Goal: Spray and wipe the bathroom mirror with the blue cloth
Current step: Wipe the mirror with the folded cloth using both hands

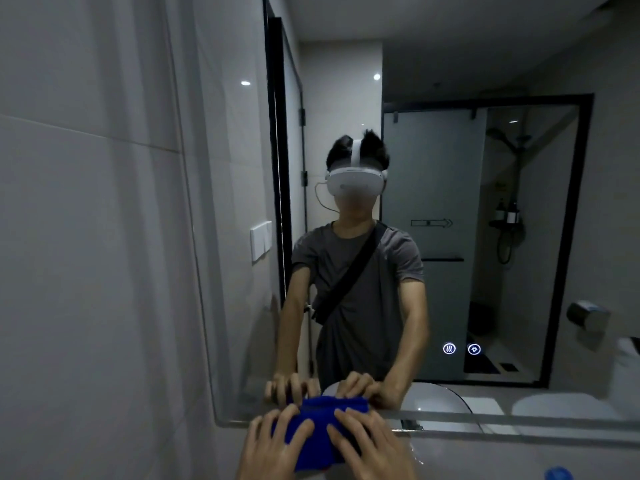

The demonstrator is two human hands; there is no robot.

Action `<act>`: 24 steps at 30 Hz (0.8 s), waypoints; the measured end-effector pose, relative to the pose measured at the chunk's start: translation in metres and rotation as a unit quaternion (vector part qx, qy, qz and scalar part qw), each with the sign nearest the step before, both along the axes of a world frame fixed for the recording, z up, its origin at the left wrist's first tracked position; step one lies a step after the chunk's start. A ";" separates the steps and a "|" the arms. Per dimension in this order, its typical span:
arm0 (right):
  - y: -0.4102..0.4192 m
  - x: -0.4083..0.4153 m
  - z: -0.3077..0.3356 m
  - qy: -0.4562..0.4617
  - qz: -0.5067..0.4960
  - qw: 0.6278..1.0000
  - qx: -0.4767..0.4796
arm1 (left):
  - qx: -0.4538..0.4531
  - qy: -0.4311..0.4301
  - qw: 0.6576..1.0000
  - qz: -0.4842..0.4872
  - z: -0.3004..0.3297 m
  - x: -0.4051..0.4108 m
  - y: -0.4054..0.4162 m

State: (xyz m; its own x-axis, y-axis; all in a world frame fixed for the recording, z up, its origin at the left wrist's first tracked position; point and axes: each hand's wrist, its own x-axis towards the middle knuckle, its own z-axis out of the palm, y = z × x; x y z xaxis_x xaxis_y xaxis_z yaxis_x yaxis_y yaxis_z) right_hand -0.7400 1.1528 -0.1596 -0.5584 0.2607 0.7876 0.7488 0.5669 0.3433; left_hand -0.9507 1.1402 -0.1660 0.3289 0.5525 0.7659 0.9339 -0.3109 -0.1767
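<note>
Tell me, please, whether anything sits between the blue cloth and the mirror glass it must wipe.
Nothing visible does. The folded blue cloth, held by the left hand and right hand, is already at the bottom edge of the frameless wall mirror, meeting its own reflection.

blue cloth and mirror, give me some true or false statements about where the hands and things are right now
1. Both hands, left hand and right hand, press the blue cloth. True.
2. The cloth is at the top of the mirror. False: it sits at the mirror's bottom edge.
3. Two lit round icons show on the mirror glass. True.
4. One hand holds a spray bottle. False: both hands are on the cloth.
5. A wall switch is reflected to the right of the person. False: it is on the left.
</note>
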 end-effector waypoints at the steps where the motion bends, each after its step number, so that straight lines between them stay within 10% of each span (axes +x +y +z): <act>1: -0.001 0.002 0.003 -0.016 0.007 1.000 -0.013 | -0.002 0.011 1.000 0.002 -0.001 -0.001 0.001; 9: 0.012 0.010 0.062 -0.018 0.022 0.997 0.070 | 0.030 0.006 1.000 0.004 0.070 -0.006 -0.001; 24: 0.023 0.002 0.365 0.004 -0.072 0.984 0.165 | 0.178 0.035 0.983 0.007 0.366 0.001 0.005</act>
State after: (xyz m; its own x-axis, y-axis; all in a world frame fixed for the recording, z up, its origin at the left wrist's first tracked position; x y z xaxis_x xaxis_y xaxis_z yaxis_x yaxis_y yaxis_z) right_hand -0.7378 1.1762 0.2059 -0.5272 0.0656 0.8472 0.8170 0.3133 0.4842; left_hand -0.9498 1.1455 0.2001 0.3814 0.2580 0.8877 0.9194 -0.2057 -0.3353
